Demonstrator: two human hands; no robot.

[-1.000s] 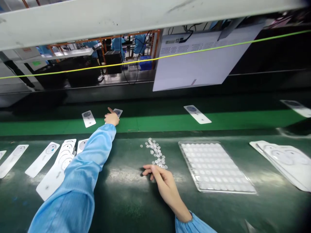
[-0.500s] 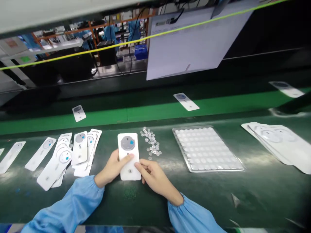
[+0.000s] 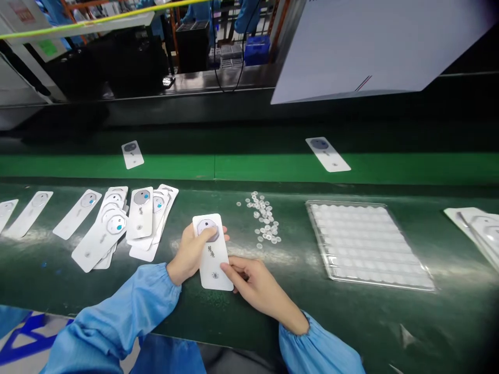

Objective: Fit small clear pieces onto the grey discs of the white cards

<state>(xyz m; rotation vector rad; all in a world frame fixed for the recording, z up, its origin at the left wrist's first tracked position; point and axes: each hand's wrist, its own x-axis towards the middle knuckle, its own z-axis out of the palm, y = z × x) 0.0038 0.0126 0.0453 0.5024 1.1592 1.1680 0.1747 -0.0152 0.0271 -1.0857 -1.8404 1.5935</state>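
While in hands (image 3: 251, 283), card-edge (image 3: 223, 248) near discs (image 3: 267, 229)

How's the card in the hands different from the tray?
The card is held by the left hand and right hand; the tray lies on the table. The card is smaller than the tray. The card shows a partly covered grey circle; the tray shows rows of white. Both look whitish.

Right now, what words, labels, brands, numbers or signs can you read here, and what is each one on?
No text is clear enough to quote.
Held card: dark characters mid-card, too small and blurred to read.
Piled cards: similar marks, unreadable.
Red label and green label, upper left: too blurred.
White panel: two slanted lines, no readable words.
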